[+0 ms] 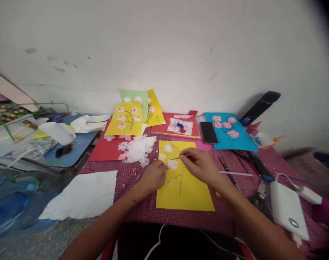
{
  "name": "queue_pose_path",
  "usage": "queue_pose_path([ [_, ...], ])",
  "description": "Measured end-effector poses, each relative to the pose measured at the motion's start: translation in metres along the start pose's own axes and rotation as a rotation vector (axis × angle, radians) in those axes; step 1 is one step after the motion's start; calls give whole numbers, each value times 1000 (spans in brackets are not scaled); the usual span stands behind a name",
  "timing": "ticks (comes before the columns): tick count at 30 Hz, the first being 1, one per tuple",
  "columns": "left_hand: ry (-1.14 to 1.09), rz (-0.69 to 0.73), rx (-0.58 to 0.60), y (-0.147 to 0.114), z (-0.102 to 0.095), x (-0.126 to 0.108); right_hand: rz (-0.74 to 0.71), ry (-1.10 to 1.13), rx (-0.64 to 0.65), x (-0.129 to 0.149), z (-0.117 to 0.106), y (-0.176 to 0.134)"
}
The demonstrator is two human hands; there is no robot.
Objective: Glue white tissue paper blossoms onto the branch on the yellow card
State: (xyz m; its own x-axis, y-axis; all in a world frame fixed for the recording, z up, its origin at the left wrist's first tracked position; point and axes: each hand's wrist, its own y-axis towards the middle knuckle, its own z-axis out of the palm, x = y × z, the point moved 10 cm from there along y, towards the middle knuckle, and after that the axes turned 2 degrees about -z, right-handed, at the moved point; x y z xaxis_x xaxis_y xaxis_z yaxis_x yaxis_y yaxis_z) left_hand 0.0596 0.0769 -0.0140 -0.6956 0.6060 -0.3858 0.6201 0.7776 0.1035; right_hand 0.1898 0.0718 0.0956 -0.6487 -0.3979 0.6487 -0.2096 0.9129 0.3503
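A yellow sheet (191,191) lies on the checked tablecloth, bearing a drawn brown branch and white tissue-paper flowers. One flower (168,148) sits near its top left; another flower (173,165) is lower, between my hands. My left hand (155,176) rests at the sheet's left edge, fingers curled together against the lower flower; what they pinch, if anything, is hidden. In a pinch, my right hand (198,162) holds a thin stick (176,158) whose tip points at that flower. Whether the tip touches it is too small to tell.
Torn white tissue (139,148) is heaped on a red sheet (102,153). Behind are finished yellow flower pictures (129,108), a phone (208,132) and a blue flower picture (221,142). Scissors (261,196) and a white power bank (287,206) lie right; white paper (85,195) lies left.
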Motion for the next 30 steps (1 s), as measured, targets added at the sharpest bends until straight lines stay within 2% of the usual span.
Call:
queue_pose_path([
  [3, -19, -30, -1, -5, -7, 9, 106, 103, -250, -17, -34, -42],
  [4, -13, -36, -2, -7, -10, 12, 125, 104, -264, -22, -37, -59],
  [6, 14, -48, -12, -8, -16, 19, 112, 69, -256, -27, -33, -94],
  [8, 37, -59, -27, -6, -22, 24, 64, 33, -221, -29, -20, -126],
  [12, 95, -21, -9, 8, -22, 21, -68, -22, -183, -29, 11, -163],
  [18, 276, -28, -11, 31, -17, 22, -115, -55, -126, -40, 30, -171],
  [26, 322, 38, 43, 39, -8, 28, -140, -65, -125, -39, 27, -167],
  [30, 287, 25, -8, 37, -15, 29, -133, -80, -133, -39, 24, -165],
])
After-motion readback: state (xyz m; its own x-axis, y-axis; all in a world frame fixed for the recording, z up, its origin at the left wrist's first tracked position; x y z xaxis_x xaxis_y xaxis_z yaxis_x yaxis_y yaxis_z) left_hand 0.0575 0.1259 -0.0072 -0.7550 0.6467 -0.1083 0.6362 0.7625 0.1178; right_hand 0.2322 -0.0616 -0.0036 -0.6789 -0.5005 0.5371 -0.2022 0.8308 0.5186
